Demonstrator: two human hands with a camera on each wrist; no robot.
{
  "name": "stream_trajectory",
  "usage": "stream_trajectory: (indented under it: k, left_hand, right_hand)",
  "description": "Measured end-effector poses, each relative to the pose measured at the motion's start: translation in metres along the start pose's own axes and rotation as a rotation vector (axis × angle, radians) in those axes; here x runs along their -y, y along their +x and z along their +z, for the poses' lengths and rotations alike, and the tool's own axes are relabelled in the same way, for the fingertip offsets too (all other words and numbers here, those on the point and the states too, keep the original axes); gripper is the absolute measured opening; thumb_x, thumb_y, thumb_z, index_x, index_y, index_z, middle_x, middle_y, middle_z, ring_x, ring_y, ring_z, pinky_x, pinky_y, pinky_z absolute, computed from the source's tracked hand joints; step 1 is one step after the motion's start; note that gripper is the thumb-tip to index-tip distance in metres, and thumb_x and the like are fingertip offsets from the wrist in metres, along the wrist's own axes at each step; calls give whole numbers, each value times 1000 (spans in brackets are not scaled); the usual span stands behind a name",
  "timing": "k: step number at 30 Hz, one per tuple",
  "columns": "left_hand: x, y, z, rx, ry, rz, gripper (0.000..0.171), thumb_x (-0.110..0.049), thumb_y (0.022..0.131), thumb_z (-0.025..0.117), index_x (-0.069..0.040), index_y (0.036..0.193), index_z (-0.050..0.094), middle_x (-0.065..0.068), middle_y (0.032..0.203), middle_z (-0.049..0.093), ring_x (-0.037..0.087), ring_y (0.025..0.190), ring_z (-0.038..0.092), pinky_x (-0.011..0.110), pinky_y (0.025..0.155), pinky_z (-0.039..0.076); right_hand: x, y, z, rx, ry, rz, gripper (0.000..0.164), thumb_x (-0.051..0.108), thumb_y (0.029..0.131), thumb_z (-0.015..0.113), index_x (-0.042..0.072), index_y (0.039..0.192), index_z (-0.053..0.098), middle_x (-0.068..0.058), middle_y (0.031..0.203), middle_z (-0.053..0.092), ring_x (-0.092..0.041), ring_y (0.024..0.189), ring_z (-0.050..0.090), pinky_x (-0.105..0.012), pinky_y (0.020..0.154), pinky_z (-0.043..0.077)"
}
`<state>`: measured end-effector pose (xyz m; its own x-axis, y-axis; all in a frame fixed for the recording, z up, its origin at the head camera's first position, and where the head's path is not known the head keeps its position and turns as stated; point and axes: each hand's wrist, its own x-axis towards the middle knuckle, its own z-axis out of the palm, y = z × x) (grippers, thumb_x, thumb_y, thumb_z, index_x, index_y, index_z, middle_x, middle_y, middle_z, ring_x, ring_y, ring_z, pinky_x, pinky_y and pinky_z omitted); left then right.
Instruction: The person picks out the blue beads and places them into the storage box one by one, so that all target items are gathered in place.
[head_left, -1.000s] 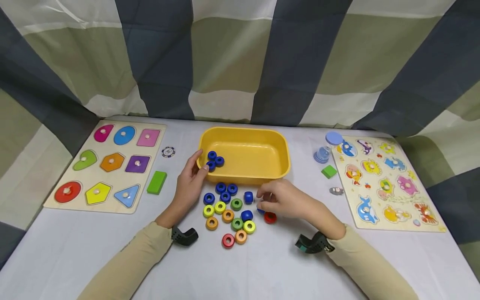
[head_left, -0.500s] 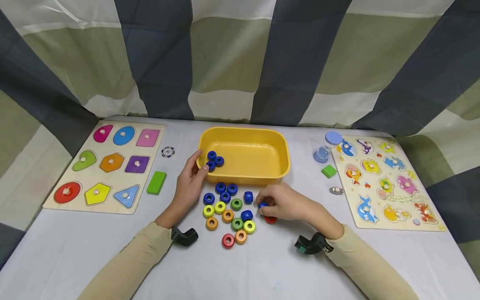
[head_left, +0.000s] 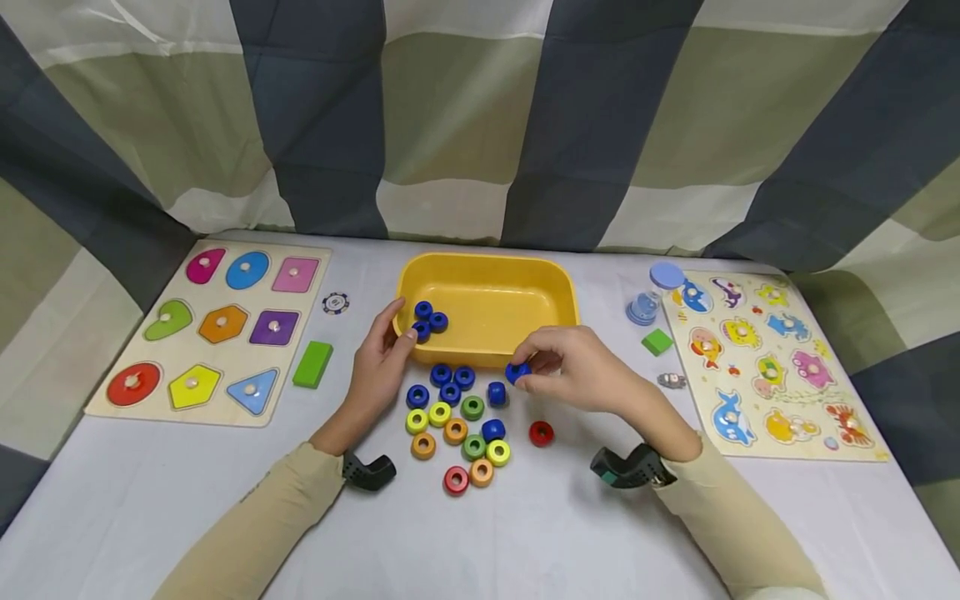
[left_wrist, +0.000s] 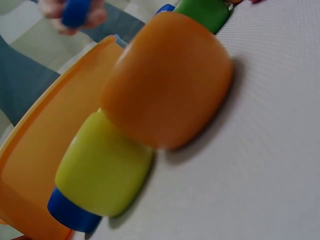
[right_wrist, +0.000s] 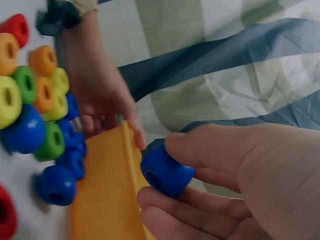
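Observation:
My right hand [head_left: 573, 367] pinches a blue bead [right_wrist: 166, 171] between thumb and fingers, raised beside the near right edge of the yellow tray [head_left: 495, 360]. My left hand [head_left: 381, 362] grips the tray's left end, its thumb over the rim and the fingers along the outer wall. Inside the tray, at the left, sit three blue beads [head_left: 438, 322]. In front of it lie loose beads of several colours, among them a yellow bead [left_wrist: 102, 165], an orange bead [left_wrist: 170, 82], a green bead [head_left: 472, 407] and a blue bead [head_left: 497, 394]. One red bead [head_left: 542, 433] lies apart at the right.
At the left are a shape puzzle board [head_left: 210, 333], a poker chip [head_left: 336, 303] and a green block [head_left: 312, 365]. To the right stand a sea-animal puzzle board [head_left: 772, 367], a small clear-blue container [head_left: 642, 310], a green square block [head_left: 657, 342] and a small grey figure [head_left: 672, 381].
My right hand has picked up a blue bead from beside the red one and carried it up toward the tray. The left hand has stayed at the tray's rim.

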<state>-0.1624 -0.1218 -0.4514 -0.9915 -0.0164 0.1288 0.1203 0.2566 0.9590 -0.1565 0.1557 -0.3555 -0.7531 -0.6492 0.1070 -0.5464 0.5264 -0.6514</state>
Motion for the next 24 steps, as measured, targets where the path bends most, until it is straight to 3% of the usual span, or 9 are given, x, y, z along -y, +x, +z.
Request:
stream_trajectory:
  k: [5, 9, 15, 24]
  left_hand:
    - [0, -1, -1, -6, -6, -12, 51, -24, 103, 46, -20, 151, 33, -1, 159, 30, 16, 146, 30, 34, 119, 32]
    - [0, -1, 0, -10, -10, -11, 51, -24, 103, 47, -20, 151, 33, 1, 159, 30, 18, 146, 30, 36, 119, 32]
    - [0, -1, 0, -9, -2, -21, 50, -24, 103, 46, -21, 151, 33, -1, 159, 30, 16, 146, 30, 34, 118, 32]
    - [-2, -1, 0, -2, -16, -16, 51, -24, 103, 46, -20, 151, 33, -2, 159, 30, 15, 147, 30, 32, 119, 31]
  right_hand:
    - [-1, 27, 2, -96, 7, 30, 16, 15, 82, 78, 10, 96, 72, -1, 93, 72, -11, 81, 67, -26, 75, 60]
    - [-6, 55, 9, -131, -46, 108, 17, 21, 83, 77, 11, 96, 73, -1, 91, 72, -15, 76, 62, -27, 70, 55]
    - [-20, 96, 25, -65, -106, 203, 14, 21, 84, 77, 13, 95, 74, 0, 93, 72, -16, 75, 59, -26, 67, 51]
    - [-30, 132, 50, 42, -146, 194, 22, 4, 82, 74, 3, 104, 71, -10, 104, 73, -21, 99, 67, -34, 92, 56]
